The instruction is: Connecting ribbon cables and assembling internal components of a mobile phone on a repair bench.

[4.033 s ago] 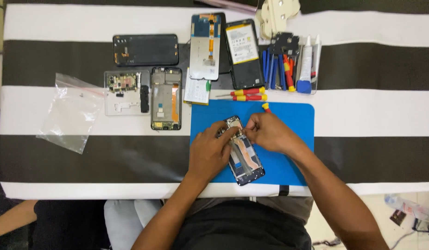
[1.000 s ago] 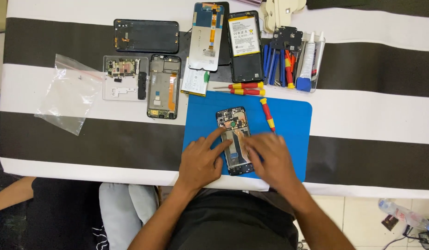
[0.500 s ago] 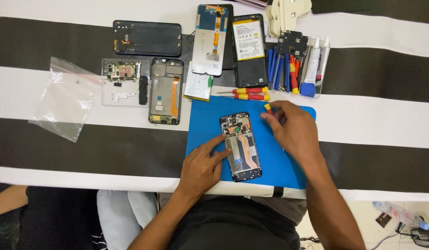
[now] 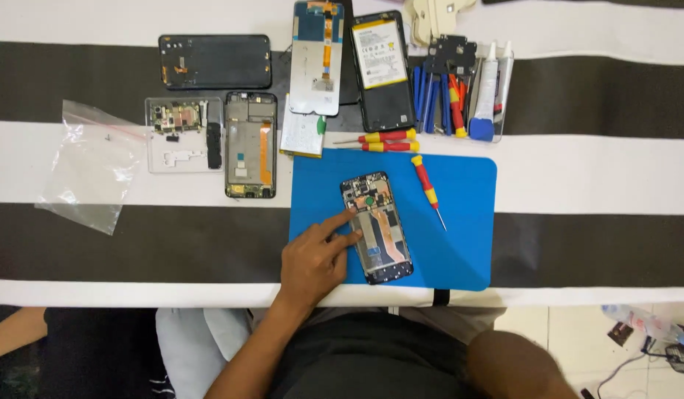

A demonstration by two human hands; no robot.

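An opened phone (image 4: 375, 227) with its back cover off and its inner boards showing lies tilted on a blue work mat (image 4: 460, 236). My left hand (image 4: 316, 258) rests on the mat with its fingertips pinching the phone's left edge, holding it in place. A red and yellow screwdriver (image 4: 428, 191) lies loose on the mat just right of the phone. My right hand is out of view; only a bit of that arm (image 4: 513, 363) shows at the bottom edge.
Behind the mat lie two more screwdrivers (image 4: 379, 142), a phone frame (image 4: 250, 145), a clear tray of small parts (image 4: 181, 133), a black back cover (image 4: 215, 61), a screen panel (image 4: 317, 58), a battery (image 4: 380, 68) and a box of tools (image 4: 460, 89). A plastic bag (image 4: 87, 168) lies at the left.
My right hand has left the mat near the phone's top and pulled back out of view. My left hand stays at the phone's left edge.
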